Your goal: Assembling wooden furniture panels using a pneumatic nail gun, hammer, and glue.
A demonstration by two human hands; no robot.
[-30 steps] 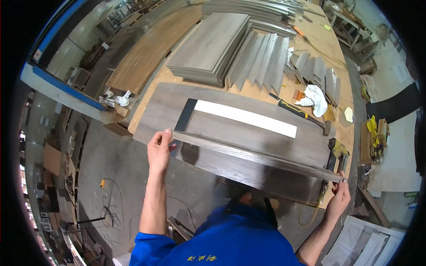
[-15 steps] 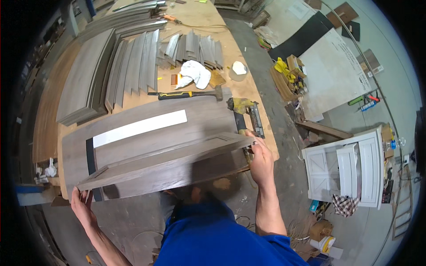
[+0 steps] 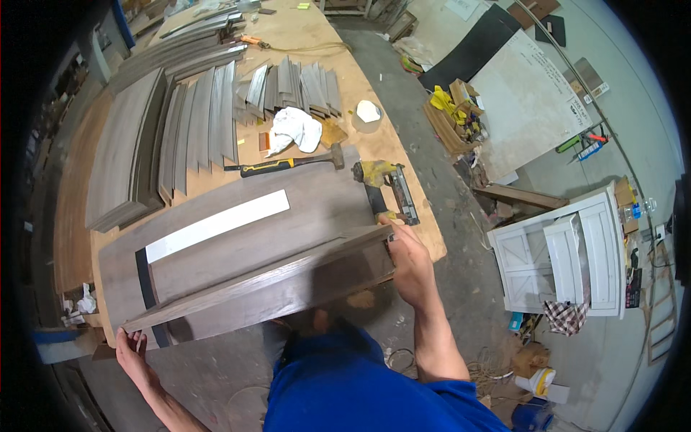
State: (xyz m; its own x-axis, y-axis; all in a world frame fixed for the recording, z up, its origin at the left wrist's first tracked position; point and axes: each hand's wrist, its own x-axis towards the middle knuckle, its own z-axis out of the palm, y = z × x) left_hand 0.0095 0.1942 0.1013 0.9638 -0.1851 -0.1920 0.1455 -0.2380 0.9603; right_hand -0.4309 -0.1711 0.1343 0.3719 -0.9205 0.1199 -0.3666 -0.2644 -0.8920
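A grey-brown wooden cabinet door (image 3: 266, 277) with a raised frame is held between my two hands, tilted up so mostly its long edge faces me. My left hand (image 3: 137, 360) is closed around its left end corner. At the opposite end, my right hand (image 3: 413, 265) grips the other corner. Under the door lies a large grey-brown wooden panel (image 3: 324, 194). On that panel are a white strip (image 3: 219, 225) and a black strip (image 3: 144, 277). A yellow and black nail gun (image 3: 387, 189) rests just beyond my right hand, partly hidden by it.
On the wooden workbench (image 3: 414, 216) a hammer (image 3: 288, 164) lies beyond the panel, beside a white cloth (image 3: 295, 131) and a white roundish item (image 3: 368, 111). Stacked panels (image 3: 122, 151) and several thin wood strips (image 3: 205, 129) fill the left. A white cabinet (image 3: 561, 252) stands right.
The door has tilted further, so its inner framed face no longer shows and its long edge does. Both hands keep their hold; the whole view has shifted slightly.
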